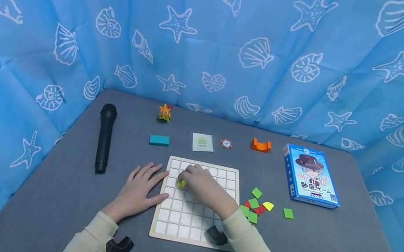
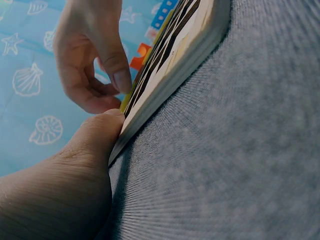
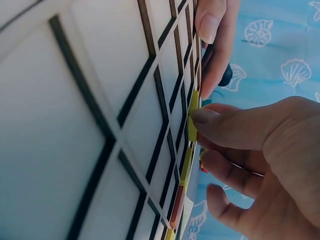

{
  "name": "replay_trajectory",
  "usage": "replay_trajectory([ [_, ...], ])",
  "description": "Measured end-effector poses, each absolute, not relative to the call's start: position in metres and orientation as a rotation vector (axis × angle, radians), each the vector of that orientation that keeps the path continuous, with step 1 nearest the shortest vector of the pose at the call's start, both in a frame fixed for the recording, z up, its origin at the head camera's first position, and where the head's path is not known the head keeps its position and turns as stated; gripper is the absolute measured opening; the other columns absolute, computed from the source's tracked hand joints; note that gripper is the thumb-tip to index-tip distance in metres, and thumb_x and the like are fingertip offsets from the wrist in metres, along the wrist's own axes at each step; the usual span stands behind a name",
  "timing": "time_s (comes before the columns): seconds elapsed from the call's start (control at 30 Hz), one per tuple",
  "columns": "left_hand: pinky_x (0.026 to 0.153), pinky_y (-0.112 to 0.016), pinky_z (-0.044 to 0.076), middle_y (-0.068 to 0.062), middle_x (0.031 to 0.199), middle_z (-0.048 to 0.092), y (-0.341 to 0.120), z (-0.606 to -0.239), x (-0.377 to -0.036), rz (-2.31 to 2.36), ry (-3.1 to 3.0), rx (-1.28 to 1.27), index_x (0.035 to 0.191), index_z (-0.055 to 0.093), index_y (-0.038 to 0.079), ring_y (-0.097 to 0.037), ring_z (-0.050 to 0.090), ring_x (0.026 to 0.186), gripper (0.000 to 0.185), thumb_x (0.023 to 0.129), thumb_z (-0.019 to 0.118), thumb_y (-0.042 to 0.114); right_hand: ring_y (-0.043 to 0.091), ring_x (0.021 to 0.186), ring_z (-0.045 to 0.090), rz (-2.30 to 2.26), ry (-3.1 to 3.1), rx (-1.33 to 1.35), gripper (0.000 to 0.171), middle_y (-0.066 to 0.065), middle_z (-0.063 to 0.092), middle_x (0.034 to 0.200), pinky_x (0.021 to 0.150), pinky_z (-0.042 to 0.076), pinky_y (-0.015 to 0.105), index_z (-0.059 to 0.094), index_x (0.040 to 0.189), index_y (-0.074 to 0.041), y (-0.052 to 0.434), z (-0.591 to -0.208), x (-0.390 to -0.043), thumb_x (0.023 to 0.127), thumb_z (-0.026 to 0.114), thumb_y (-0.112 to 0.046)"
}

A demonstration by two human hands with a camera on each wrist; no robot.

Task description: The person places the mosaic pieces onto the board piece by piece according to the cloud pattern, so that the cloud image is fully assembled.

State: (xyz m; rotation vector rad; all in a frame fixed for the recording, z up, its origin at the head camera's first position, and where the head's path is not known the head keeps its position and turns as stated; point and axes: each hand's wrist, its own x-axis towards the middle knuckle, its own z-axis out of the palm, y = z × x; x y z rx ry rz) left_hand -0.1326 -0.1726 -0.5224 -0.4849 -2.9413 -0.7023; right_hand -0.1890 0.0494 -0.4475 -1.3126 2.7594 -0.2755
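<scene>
- We are pinching a small yellow-green square tile [image 1: 181, 183] in our right hand's [image 1: 204, 189] fingers, lowering it onto the white gridded wooden board [image 1: 231, 176] at frame centre.
- Our left hand [image 1: 139, 191] is lying flat, fingers straight, bracing the board's left edge.
- The board is looking nearly bare; loose green, red and yellow tiles [image 1: 255, 206] are waiting on the counter to its right.

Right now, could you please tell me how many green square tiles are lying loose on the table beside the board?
4 visible: one green tile nearest the board, one in the pile, one at its front, one apart to the right. Others may be hidden under the pile.

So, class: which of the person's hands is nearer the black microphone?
Left. The left hand lies flat beside the microphone, at the board's left edge; the right hand is over the board, farther away.
</scene>
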Motion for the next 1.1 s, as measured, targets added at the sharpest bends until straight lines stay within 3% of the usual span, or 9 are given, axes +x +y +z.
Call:
replay_trajectory([
  [0.2,0.113,-0.059,0.013,-0.005,0.155,0.032,-0.171,-0.521,-0.133,-0.715,-2.942,-0.485,0.148,0.038,0.027,-0.030,0.021,0.145,0.069,0.089,0.052,0.062,0.015,0.099,0.056,-0.290,2.736,-1.312,0.021,-0.002,0.064,0.105,0.082,0.051,0.032,0.070,0.109,-0.016,0.049,-0.448,-0.189,0.088,0.069,-0.010],
  [0.77,0.113,-0.058,0.013,-0.004,0.155,0.032,-0.172,-0.523,-0.133,-0.708,-2.944,-0.482,0.148,0.037,0.029,-0.030,0.021,0.145,0.069,0.090,0.050,0.063,0.014,0.098,0.055,-0.221,2.767,-1.354,0.022,-0.001,0.063,0.106,0.083,0.051,0.028,0.070,0.111,-0.018,0.049,-0.446,-0.186,0.089,0.069,-0.013],
  [0.97,0.113,-0.058,0.013,-0.005,0.154,0.032,-0.171,-0.521,-0.132,-0.721,-2.948,-0.475,0.148,0.038,0.029,-0.030,0.021,0.145,0.068,0.090,0.052,0.062,0.017,0.106,0.053,-0.250,2.820,-1.254,0.028,0.004,0.056,0.118,0.088,0.051,0.030,0.065,0.118,-0.016,0.060,-0.441,-0.186,0.090,0.066,-0.011],
  [1.1,0.114,-0.057,0.011,-0.003,0.155,0.030,-0.170,-0.519,-0.132,-0.735,-2.981,-0.458,0.148,0.037,0.030,-0.029,0.019,0.145,0.068,0.090,0.050,0.063,0.017,0.104,0.052,-0.304,2.835,-1.167,0.026,0.003,0.057,0.116,0.086,0.051,0.031,0.065,0.115,-0.016,0.081,-0.433,-0.184,0.090,0.065,-0.009],
])
